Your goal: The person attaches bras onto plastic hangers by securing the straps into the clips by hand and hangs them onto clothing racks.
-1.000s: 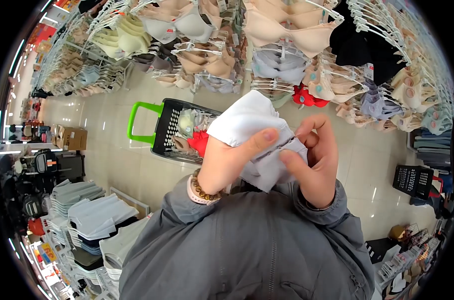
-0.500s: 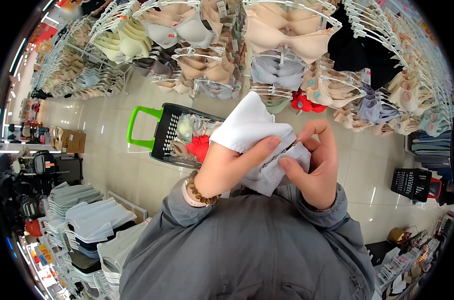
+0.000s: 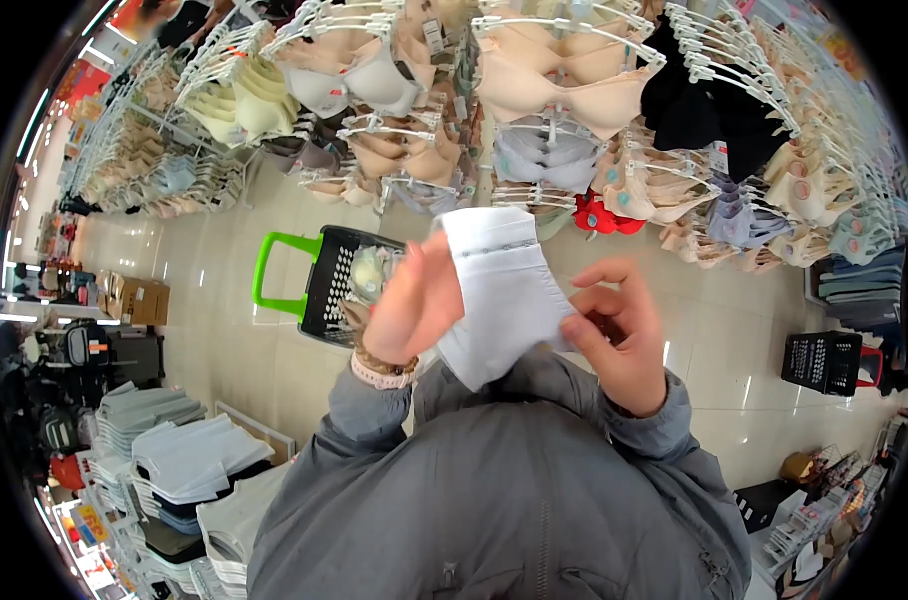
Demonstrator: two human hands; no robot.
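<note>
A white stretchy garment [image 3: 509,300] with a gathered edge and a wide band marked in grey hangs in front of my chest. My right hand [image 3: 619,335] pinches its right edge between thumb and fingers. At the garment's left edge, my left hand [image 3: 409,305] is raised with its fingers stretched out and partly blurred by motion. Part of that hand lies against or behind the fabric, and I cannot tell which. A beaded bracelet and a pale band circle my left wrist.
A black shopping basket [image 3: 329,290] with a green handle [image 3: 261,275] stands on the floor at the left, holding a pale bra [image 3: 367,272]. Racks of bras [image 3: 564,90] line the far side. Folded clothes [image 3: 199,455] lie lower left. Another black basket [image 3: 821,362] sits at the right.
The garment has been turned and spread, its band now at the top. My left hand has loosened its pinch and moved left, covering the red item in the basket. My right hand still grips the edge.
</note>
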